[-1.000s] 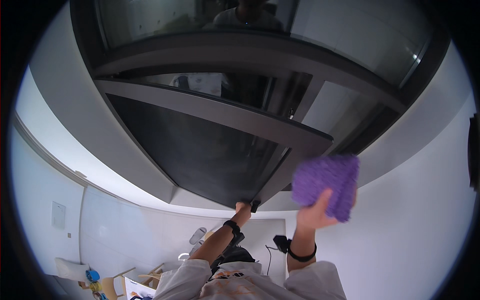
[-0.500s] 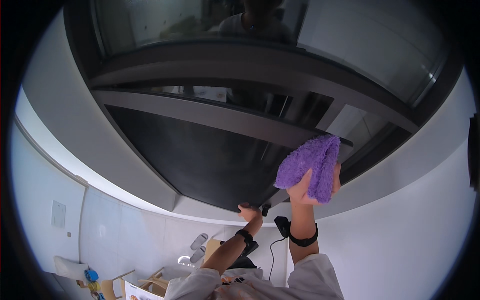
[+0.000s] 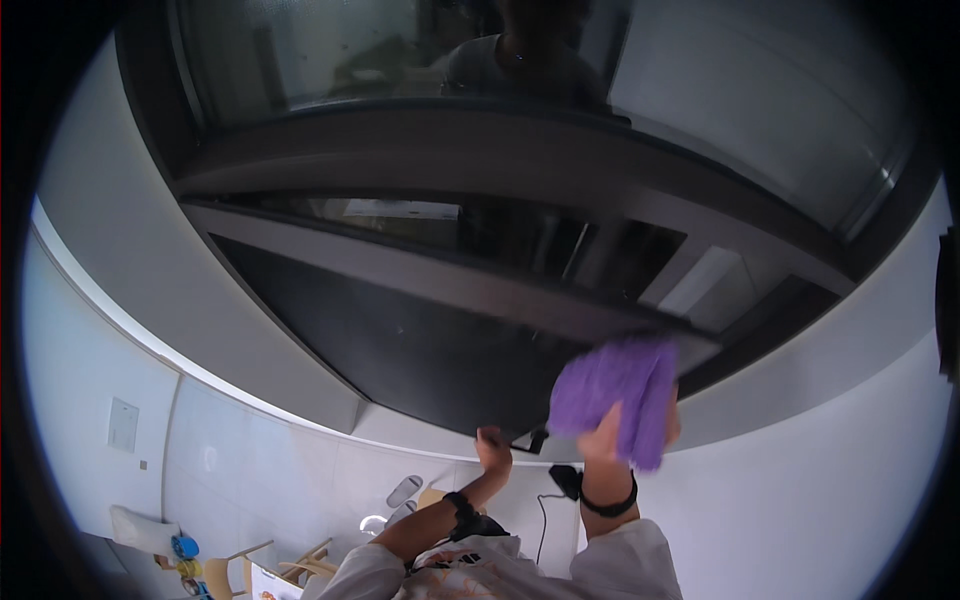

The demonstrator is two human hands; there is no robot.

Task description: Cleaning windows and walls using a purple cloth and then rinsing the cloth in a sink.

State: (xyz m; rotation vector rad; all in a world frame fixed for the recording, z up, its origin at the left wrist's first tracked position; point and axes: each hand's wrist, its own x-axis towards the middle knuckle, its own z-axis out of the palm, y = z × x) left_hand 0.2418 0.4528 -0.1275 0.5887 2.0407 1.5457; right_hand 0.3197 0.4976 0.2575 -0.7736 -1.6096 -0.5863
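Note:
A purple fluffy cleaning cloth (image 3: 610, 390) is bunched in my right hand (image 3: 602, 440), whose fingers are partly covered by it. The cloth lies near the right end of the frame of a dark window sash (image 3: 440, 280), which stands tilted open; motion blur hides whether they touch. My left hand (image 3: 493, 450) grips the sash's lower edge, beside a black window handle (image 3: 532, 440). Both wrists wear black bands.
A fixed dark window frame (image 3: 480, 150) with reflecting glass spans the top. White walls (image 3: 800, 480) curve around. Below left are grey slippers (image 3: 404, 490), a wooden chair (image 3: 235, 572) and a white cushion (image 3: 143, 530). A black cable (image 3: 541, 525) hangs by my right forearm.
My right hand and the cloth have moved down, toward me. The sash's right end has swung further from the fixed frame, and my left hand has shifted slightly down with its edge.

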